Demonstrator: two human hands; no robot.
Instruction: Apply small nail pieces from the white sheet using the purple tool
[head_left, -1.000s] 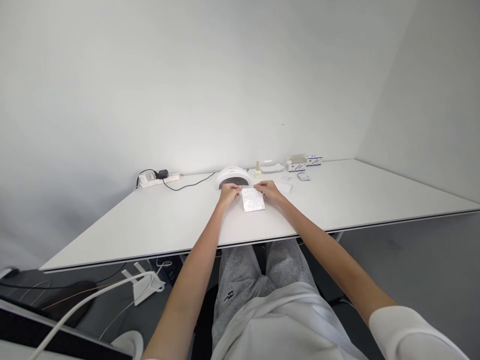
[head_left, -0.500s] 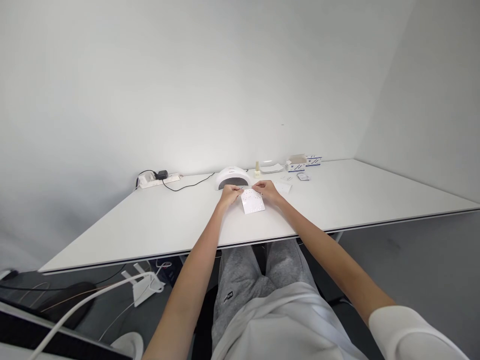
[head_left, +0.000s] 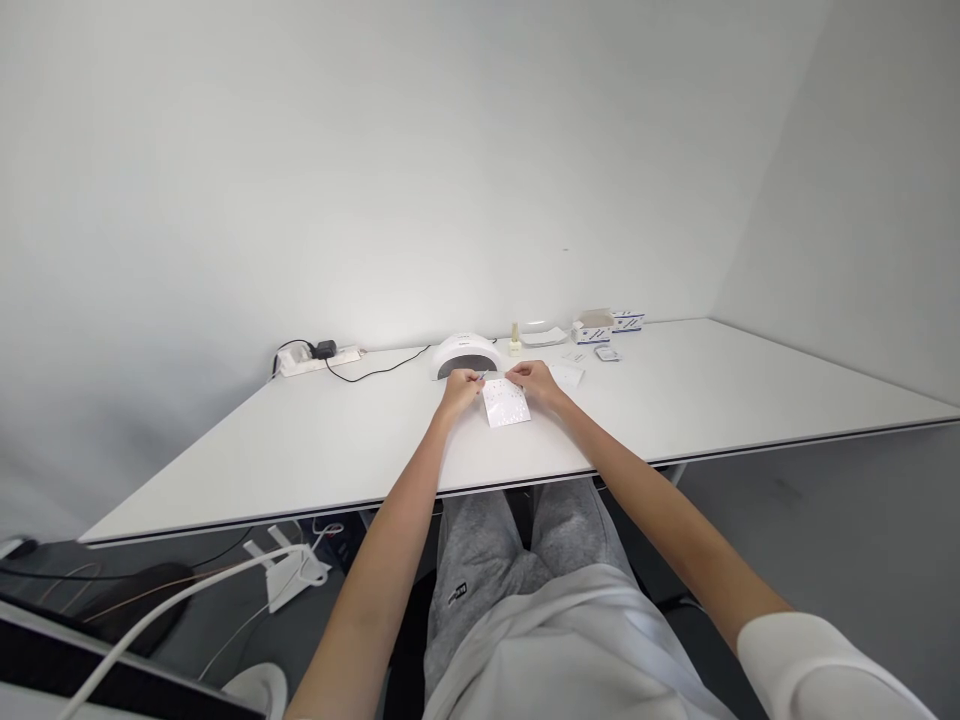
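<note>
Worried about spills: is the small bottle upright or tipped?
Upright: the small bottle stands on the table, its narrow golden top pointing up.

Along the desk's (head_left: 300,440) back edge, from left to right, stand a power strip (head_left: 295,362) bearing an adapter (head_left: 325,349), a nail lamp (head_left: 465,345) (the adapter's cable (head_left: 354,380) trails toward it), a nail-polish bottle (head_left: 514,343), a tray (head_left: 544,338) and a carton (head_left: 594,334). A packet (head_left: 607,353) lies before the carton. Between lamp and front edge is a sheet (head_left: 506,403), left hand (head_left: 459,388) at its far left corner, right hand (head_left: 535,378) at its far right.
</note>
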